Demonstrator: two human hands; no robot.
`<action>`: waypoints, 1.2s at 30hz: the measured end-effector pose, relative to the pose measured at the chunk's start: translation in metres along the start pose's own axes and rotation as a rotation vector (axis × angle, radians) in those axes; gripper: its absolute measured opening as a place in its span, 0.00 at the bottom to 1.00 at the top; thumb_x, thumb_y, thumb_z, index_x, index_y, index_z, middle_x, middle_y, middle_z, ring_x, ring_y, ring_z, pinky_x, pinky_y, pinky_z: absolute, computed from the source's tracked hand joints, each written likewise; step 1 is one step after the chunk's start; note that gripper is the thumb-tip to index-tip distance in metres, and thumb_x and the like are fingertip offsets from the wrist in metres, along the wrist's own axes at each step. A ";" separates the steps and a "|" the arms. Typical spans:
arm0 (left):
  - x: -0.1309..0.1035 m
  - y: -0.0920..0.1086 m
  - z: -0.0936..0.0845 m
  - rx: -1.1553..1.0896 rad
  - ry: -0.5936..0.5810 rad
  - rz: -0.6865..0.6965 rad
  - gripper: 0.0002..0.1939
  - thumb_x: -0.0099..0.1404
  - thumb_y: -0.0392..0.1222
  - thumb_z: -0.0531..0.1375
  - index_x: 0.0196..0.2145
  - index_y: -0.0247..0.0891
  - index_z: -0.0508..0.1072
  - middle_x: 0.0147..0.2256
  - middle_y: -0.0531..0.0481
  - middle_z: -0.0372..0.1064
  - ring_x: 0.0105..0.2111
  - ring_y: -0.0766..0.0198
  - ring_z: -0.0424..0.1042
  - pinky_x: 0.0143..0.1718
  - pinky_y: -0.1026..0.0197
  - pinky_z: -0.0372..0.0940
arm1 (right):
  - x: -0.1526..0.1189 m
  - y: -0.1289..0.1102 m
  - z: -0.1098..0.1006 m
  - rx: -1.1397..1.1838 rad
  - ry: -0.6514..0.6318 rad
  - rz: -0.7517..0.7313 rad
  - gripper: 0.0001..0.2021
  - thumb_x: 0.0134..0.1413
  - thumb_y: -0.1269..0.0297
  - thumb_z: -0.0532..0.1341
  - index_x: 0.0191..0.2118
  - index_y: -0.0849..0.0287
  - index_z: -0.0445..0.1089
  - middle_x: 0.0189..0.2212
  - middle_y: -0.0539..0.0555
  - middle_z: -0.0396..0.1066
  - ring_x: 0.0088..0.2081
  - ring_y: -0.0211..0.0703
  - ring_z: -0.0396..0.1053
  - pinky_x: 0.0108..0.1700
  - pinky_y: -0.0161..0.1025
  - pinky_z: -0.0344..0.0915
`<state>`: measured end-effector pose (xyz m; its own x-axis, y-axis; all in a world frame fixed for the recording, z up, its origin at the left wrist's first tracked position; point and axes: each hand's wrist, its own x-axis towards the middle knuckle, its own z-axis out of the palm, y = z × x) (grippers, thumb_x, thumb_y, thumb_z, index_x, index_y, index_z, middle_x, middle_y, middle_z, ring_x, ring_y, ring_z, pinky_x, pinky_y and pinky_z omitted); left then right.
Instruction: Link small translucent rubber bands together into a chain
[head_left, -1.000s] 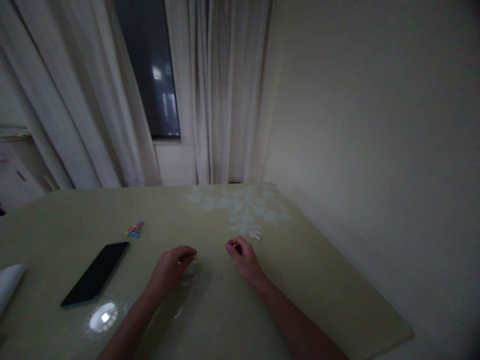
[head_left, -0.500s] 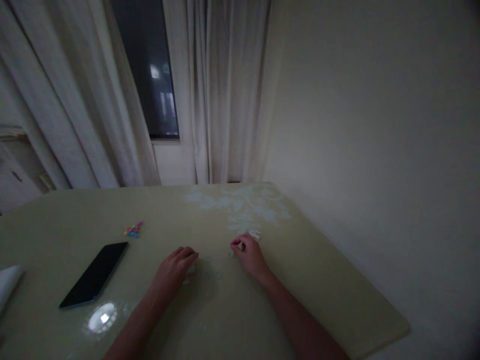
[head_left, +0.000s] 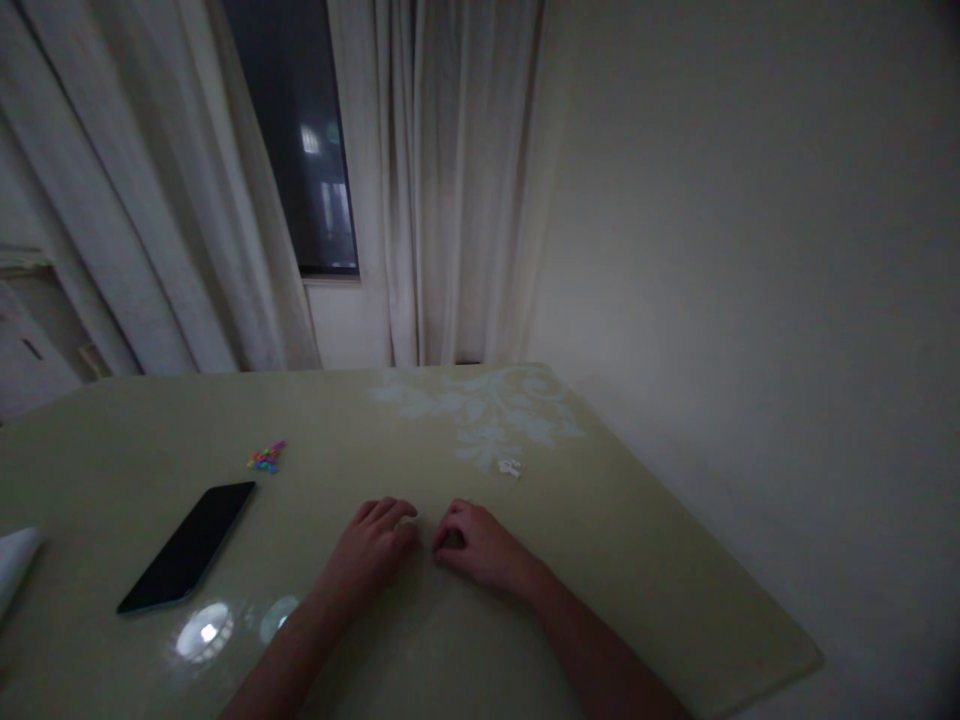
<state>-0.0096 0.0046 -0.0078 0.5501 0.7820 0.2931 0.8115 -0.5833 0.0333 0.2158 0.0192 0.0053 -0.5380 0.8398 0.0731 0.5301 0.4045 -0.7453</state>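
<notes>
My left hand (head_left: 375, 547) is low over the middle of the table, palm down, with its fingers bent together toward the right. A tiny pale spot shows by its fingertips, too small to name. Just to its right, my right hand (head_left: 480, 545) holds thumb and forefinger in a pinch, forming a ring. Whatever is between those fingertips is hidden. The hands face each other with a narrow gap. Beyond my right hand lies a small cluster of white pieces (head_left: 510, 468). Farther left sits a small heap of bright multicoloured pieces (head_left: 266, 458).
A black tablet or large phone (head_left: 187, 548) lies flat at the left of the glossy table (head_left: 637, 590). A white object (head_left: 16, 560) juts in at the left edge. Curtains (head_left: 472, 180) hang behind, and a wall (head_left: 750, 250) borders the right side.
My right hand has moved left and nearer to me, away from the white pieces, which now show fully. My left hand has shifted right, so the two hands are closer together.
</notes>
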 end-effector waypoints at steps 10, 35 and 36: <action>0.001 -0.005 -0.012 -0.049 -0.112 -0.091 0.13 0.70 0.29 0.59 0.40 0.42 0.82 0.48 0.46 0.79 0.50 0.50 0.75 0.51 0.48 0.62 | 0.001 0.003 0.003 -0.024 -0.002 0.009 0.05 0.52 0.71 0.71 0.37 0.58 0.81 0.38 0.51 0.71 0.38 0.39 0.69 0.43 0.34 0.64; 0.001 -0.010 0.005 -0.333 0.264 -0.135 0.12 0.74 0.38 0.52 0.45 0.42 0.76 0.41 0.46 0.81 0.42 0.56 0.80 0.46 0.55 0.72 | -0.005 -0.003 0.006 -0.350 0.003 -0.153 0.02 0.63 0.72 0.61 0.41 0.61 0.71 0.44 0.58 0.68 0.46 0.47 0.65 0.51 0.41 0.64; 0.001 -0.011 0.006 -0.375 0.287 -0.143 0.12 0.74 0.38 0.52 0.46 0.43 0.76 0.42 0.46 0.81 0.42 0.57 0.80 0.46 0.56 0.73 | -0.004 -0.003 0.005 -0.341 0.014 -0.140 0.03 0.64 0.72 0.60 0.41 0.60 0.71 0.44 0.58 0.68 0.46 0.47 0.65 0.51 0.41 0.63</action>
<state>-0.0165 0.0128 -0.0135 0.3193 0.7985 0.5104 0.7191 -0.5549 0.4182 0.2132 0.0124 0.0035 -0.6132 0.7715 0.1698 0.6408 0.6115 -0.4642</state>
